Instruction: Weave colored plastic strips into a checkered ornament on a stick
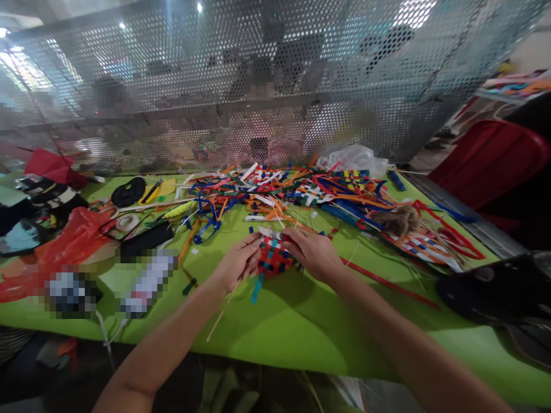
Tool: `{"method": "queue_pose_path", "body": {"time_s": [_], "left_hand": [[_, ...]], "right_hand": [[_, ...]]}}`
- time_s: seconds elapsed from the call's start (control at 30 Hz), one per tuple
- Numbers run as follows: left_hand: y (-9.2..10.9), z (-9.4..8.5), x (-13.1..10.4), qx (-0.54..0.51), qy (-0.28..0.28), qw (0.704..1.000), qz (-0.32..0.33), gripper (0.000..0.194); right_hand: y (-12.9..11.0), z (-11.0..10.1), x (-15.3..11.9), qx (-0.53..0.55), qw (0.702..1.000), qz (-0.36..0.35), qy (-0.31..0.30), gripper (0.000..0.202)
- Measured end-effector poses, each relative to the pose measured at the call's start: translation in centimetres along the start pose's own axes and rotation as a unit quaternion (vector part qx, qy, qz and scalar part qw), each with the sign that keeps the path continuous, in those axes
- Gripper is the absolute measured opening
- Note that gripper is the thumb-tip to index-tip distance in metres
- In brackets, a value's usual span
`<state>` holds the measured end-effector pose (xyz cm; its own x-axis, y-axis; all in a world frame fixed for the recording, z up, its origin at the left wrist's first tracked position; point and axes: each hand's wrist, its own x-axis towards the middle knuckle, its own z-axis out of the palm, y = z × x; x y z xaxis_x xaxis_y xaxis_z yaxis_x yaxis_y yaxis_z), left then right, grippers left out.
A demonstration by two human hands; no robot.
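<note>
Woven red-and-blue patch [274, 259], just one, sits between two hands above the green tabletop [275, 338]. The left hand [241, 259] grips its left edge, fingers narrow; the right hand [313, 252] pinches one pale flat piece [269, 233] along its top. One teal strip [257, 289] dangles below; one long red strip [387, 281] lies rightward.

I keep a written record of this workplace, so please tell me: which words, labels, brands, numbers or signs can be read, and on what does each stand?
No text can be read in this picture.
White rectangular object with a cable: pixelated, any print unreadable.
Pixelated dark-and-white object to its left: also unreadable.
Red-and-blue woven piece of flat strips: no writing can be made out.
</note>
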<state>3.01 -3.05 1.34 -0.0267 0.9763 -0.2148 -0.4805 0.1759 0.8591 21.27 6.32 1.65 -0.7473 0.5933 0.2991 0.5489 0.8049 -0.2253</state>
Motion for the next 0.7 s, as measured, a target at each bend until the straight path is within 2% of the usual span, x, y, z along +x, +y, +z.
{"method": "queue_pose_path", "body": {"time_s": [0.17,0.4,0.5,0.6,0.63,0.7], "left_hand": [[-0.1,0.0,-0.2,-0.002,-0.028,1.0,0.003,0.037],[-0.4,0.1,0.0,-0.007,-0.002,1.0,0.004,0.037],[-0.2,0.1,-0.4,-0.006,-0.012,1.0,0.006,0.043],[0.1,0.0,-0.7,-0.002,-0.031,0.999,0.012,0.048],[0.1,0.0,-0.7,0.0,-0.031,0.999,0.012,0.048],[0.2,0.0,-0.5,0.004,-0.021,1.0,0.007,0.048]], "right_hand": [[0.1,-0.1,-0.1,-0.013,1.0,0.0,0.003,0.042],[0.5,0.4,0.1,-0.056,0.998,0.006,0.022,0.047],[1.7,0.2,0.3,-0.075,0.995,0.062,0.027,0.045],[2.7,-0.4,0.4,-0.079,0.986,0.136,0.062,0.044],[2.7,-0.5,0.4,-0.07,0.986,0.133,0.068,0.043],[2.1,-0.6,0.4,-0.039,0.994,0.085,0.053,0.042]]}}
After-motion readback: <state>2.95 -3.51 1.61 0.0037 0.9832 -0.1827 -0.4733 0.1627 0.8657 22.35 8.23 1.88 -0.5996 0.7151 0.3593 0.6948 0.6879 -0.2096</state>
